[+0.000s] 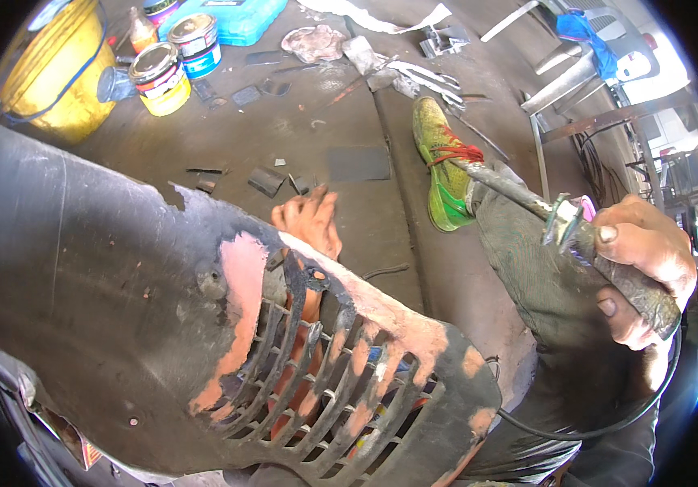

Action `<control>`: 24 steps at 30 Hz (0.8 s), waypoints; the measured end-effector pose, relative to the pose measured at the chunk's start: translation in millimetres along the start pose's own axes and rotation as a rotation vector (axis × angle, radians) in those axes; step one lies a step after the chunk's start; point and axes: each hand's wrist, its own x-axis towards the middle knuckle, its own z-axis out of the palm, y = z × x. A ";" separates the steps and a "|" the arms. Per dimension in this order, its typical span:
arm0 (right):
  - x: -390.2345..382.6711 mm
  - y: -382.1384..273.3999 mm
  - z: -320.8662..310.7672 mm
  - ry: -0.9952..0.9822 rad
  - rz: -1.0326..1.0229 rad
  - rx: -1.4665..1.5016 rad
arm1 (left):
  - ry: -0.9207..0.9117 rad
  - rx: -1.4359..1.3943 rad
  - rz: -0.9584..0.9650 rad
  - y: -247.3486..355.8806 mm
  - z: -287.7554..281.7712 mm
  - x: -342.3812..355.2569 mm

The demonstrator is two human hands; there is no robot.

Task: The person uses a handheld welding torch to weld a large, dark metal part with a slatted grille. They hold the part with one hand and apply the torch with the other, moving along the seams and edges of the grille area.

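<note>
In my right hand (pixel 645 264) is a soldering iron (pixel 519 191), its long metal shaft pointing up and left and a black cord trailing from the grip. My fingers are closed around its worn, wrapped handle. My left hand (pixel 310 221) reaches past the far edge of a dark plastic bumper (pixel 113 300), its fingers stretched out low over the floor beside small black plastic pieces (pixel 266 182). Part of the left forearm shows through the slats of the bumper's grille (pixel 324 381). Pink filler (pixel 239 300) patches the bumper around the grille.
A yellow bucket (pixel 61 77) and paint cans (pixel 161 79) stand at the far left near a blue case (pixel 239 20). A dark sheet (pixel 358 164) lies on the floor. My yellow-green shoe (pixel 444 162) is beyond the bumper. A grey chair (pixel 568 73) stands far right.
</note>
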 end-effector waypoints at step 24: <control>-12.5 -24.0 15.3 -0.003 -0.034 0.066 | -0.080 0.001 -0.068 -23.2 -38.4 -14.3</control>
